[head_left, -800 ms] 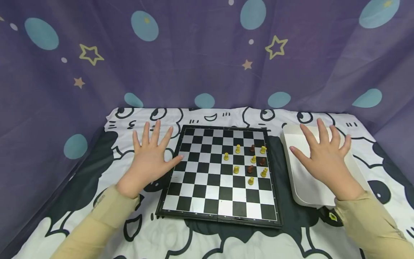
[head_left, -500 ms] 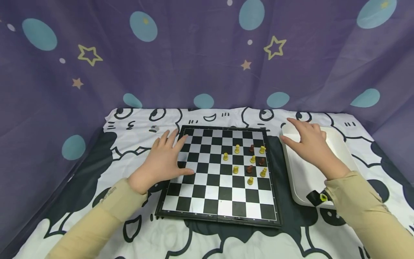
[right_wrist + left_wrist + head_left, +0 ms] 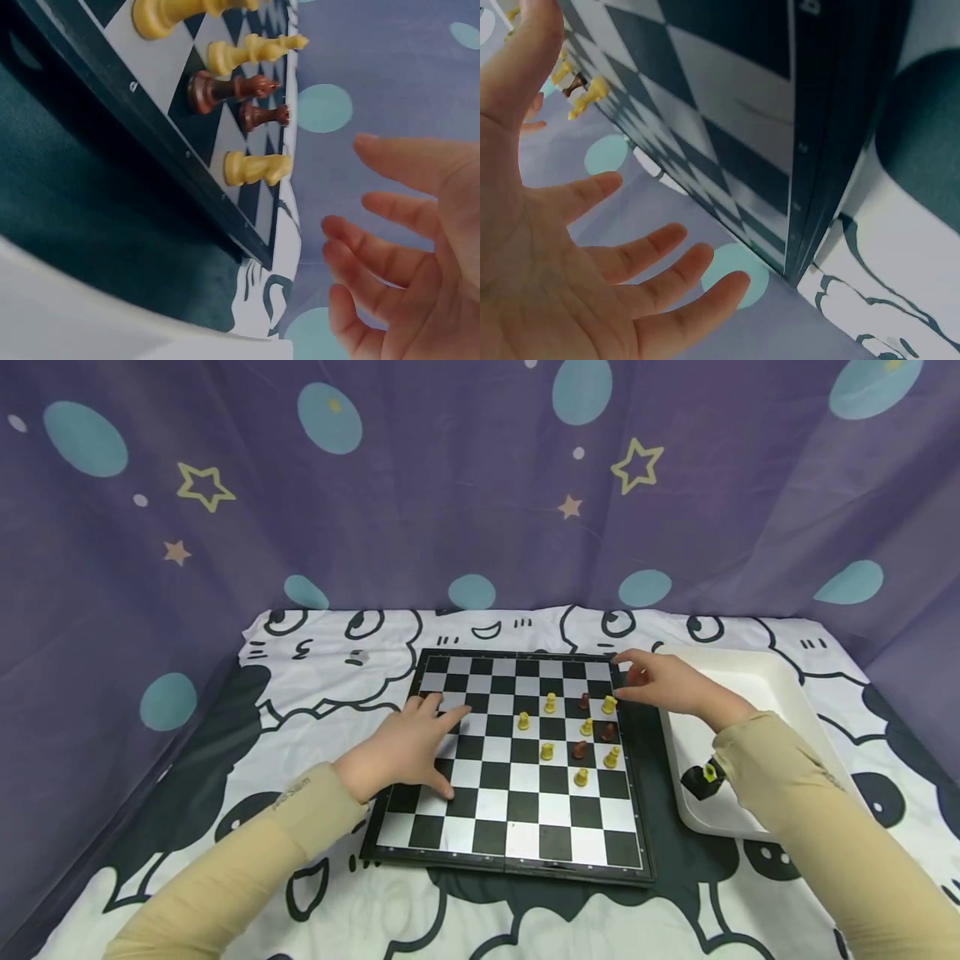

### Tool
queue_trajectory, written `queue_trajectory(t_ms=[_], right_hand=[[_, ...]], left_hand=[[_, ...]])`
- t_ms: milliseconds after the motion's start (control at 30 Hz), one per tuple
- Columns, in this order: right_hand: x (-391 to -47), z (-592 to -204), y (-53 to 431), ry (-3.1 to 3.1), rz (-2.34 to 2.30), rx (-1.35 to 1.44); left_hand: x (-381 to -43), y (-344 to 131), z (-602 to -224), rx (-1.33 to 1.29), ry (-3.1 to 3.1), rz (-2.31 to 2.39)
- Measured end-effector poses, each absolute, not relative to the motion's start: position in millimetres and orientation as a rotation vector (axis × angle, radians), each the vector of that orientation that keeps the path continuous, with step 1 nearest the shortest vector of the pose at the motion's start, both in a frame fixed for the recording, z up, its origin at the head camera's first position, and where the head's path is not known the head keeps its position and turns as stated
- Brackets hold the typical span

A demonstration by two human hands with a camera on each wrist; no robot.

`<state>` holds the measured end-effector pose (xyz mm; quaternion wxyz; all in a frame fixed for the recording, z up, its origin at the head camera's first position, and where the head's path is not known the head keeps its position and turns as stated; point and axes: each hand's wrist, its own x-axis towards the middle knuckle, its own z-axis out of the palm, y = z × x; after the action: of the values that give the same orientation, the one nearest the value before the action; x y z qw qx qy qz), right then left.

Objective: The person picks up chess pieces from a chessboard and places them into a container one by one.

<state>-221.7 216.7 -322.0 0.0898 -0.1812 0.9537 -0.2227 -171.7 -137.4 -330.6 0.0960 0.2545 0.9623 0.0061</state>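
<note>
A black-and-white chessboard lies in the middle, with several yellow and brown chess pieces standing on its right half. My left hand hovers over the board's left edge, fingers spread and nothing held. In the left wrist view its palm faces the board. My right hand reaches over the far right edge, thumb and index finger apart. Its thumb tip is close to a yellow knight; the right wrist view shows that knight beside a brown rook, with the fingers bent loosely around nothing.
A white tray stands right of the board, partly under my right forearm. A black wrist device hangs below the right cuff. Patterned cloth covers the table, and a purple curtain closes off the back.
My right hand has moved left from over the tray to the board's right edge, turning sideways. My left hand has moved right over the board's left edge. The pieces stand as before.
</note>
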Motion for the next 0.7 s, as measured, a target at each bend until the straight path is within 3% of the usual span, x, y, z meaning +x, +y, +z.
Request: queue_trajectory(t_ms=[700], right_hand=[[-239.2,-340.1,203.4,2.664,-0.485,-0.560]], left_hand=[[-172.8,-128.2,-341.4,0.678,2.699,0.046]])
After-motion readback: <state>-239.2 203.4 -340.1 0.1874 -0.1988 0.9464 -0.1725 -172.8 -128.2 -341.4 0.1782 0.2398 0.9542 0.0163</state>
